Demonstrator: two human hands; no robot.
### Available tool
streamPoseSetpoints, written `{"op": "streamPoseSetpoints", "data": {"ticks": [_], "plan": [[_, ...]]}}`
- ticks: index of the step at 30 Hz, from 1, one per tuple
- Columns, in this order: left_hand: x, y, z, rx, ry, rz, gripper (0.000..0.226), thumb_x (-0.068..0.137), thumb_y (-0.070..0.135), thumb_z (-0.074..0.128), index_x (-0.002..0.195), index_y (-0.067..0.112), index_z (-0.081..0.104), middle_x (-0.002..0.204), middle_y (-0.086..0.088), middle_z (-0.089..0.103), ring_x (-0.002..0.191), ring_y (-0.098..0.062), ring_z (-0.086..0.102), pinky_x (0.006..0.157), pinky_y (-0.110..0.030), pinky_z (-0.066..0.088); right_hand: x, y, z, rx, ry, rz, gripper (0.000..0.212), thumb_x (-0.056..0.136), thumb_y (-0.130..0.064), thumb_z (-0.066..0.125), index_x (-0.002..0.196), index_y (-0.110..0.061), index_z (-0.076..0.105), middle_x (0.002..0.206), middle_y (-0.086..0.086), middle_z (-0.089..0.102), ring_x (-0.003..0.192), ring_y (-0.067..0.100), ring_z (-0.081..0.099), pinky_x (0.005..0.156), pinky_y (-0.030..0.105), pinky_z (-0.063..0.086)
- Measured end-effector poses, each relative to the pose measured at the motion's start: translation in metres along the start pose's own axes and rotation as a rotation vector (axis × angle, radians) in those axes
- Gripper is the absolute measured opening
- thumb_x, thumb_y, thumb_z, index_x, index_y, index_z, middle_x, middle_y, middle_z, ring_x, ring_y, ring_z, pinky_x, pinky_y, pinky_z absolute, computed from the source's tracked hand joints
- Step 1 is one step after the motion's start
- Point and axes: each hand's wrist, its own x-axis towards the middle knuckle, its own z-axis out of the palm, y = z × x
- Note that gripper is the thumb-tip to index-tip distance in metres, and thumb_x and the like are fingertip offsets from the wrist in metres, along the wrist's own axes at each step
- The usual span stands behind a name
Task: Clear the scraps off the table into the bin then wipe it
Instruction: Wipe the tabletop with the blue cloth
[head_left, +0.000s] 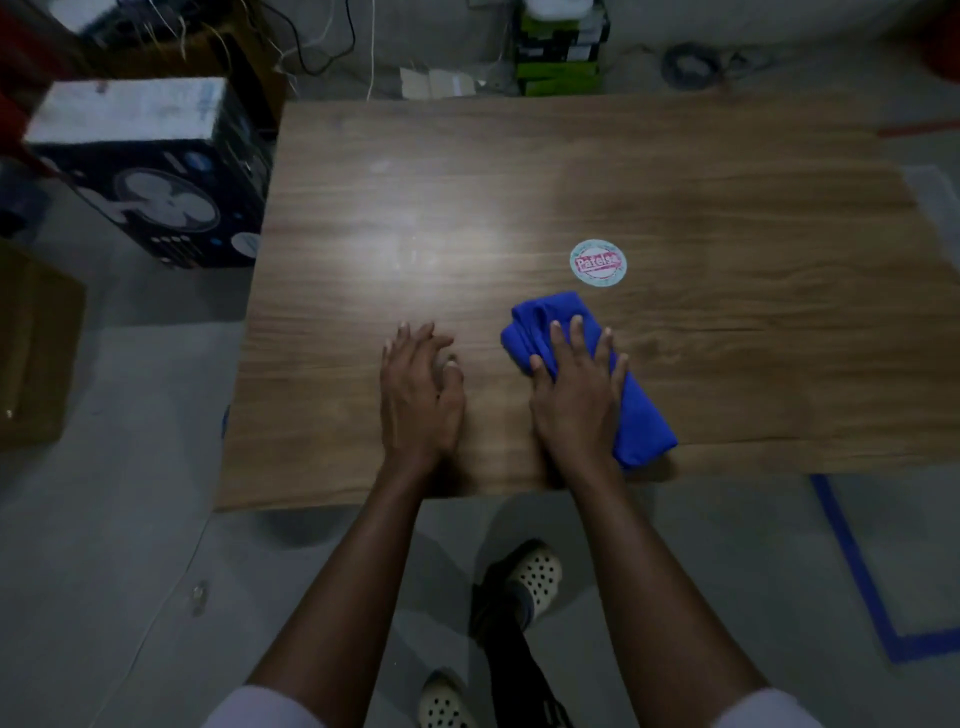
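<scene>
a folded bright blue cloth (641, 415) was laid on the brown wood-grain counter (519, 182), near the front edge and a little to the right. the right hand (576, 395) was pressed flat on top of it, with the fingers straight and spread wide. it was likely held that way so the cloth could be pushed hard on the wood and slid about. the cloth was not gripped or pinched. the left hand (421, 395) was set down on the bare counter just beside it, with loose fingers and nothing held. it was probably put there so the body could be steadied while leaning over. the two hands were apart. a small round pale label with pink letters (598, 263) was seen just past the cloth, not touching it. it could not be told if it was a scrap or was stuck down. no other scraps were seen, so the wiping step was judged to be the one in hand.
</scene>
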Motion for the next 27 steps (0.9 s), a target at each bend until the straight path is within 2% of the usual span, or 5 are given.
{"op": "streamPoseSetpoints", "data": {"ticks": [8,14,21,24,27], "plan": [[0.128,0.007,0.048,0.086,0.046,-0.004,0.044,0.093,0.021,0.049,0.13,0.004,0.064,0.147,-0.014,0.056,0.148,-0.032,0.036,0.126,-0.038,0.012,0.101,-0.007,0.025,-0.123,0.052,-0.161,0.053,0.104,-0.038,0.029,0.152,-0.021,0.043,0.163,0.0,0.032,0.153,0.034,0.018,0.125,0.048,0.012],[0.156,-0.004,0.054,0.038,0.084,-0.047,0.051,0.09,0.018,0.052,0.138,0.0,0.057,0.153,-0.017,0.048,0.151,-0.035,0.03,0.125,-0.028,0.002,0.188,-0.041,0.029,-0.067,0.053,-0.096,0.057,0.095,-0.019,0.047,0.151,-0.025,0.044,0.164,-0.008,0.029,0.152,0.03,0.02,0.123,0.043,0.013],[0.16,-0.007,0.048,-0.072,0.065,-0.07,0.059,0.096,0.031,0.04,0.142,-0.004,0.05,0.153,-0.021,0.046,0.151,-0.038,0.03,0.126,-0.027,0.004,0.132,-0.068,0.038,0.085,0.06,-0.369,0.054,0.08,-0.019,0.062,0.134,-0.021,0.064,0.145,-0.006,0.057,0.138,0.03,0.044,0.109,0.038,0.03],[0.156,-0.005,0.047,-0.03,0.001,-0.044,0.056,0.097,0.029,0.041,0.143,-0.003,0.051,0.154,-0.02,0.046,0.151,-0.037,0.03,0.126,-0.03,0.003,0.123,-0.039,0.022,0.049,0.007,-0.331,0.07,0.073,-0.013,0.044,0.141,-0.023,0.058,0.151,-0.009,0.051,0.141,0.032,0.041,0.109,0.042,0.033],[0.155,-0.003,0.046,-0.02,-0.001,-0.053,0.056,0.095,0.027,0.043,0.143,-0.002,0.051,0.154,-0.018,0.046,0.152,-0.036,0.028,0.127,-0.03,0.001,0.165,-0.017,0.013,-0.074,0.024,-0.177,0.076,0.073,-0.004,0.053,0.146,-0.022,0.051,0.156,-0.009,0.044,0.142,0.035,0.038,0.112,0.047,0.032]]}}
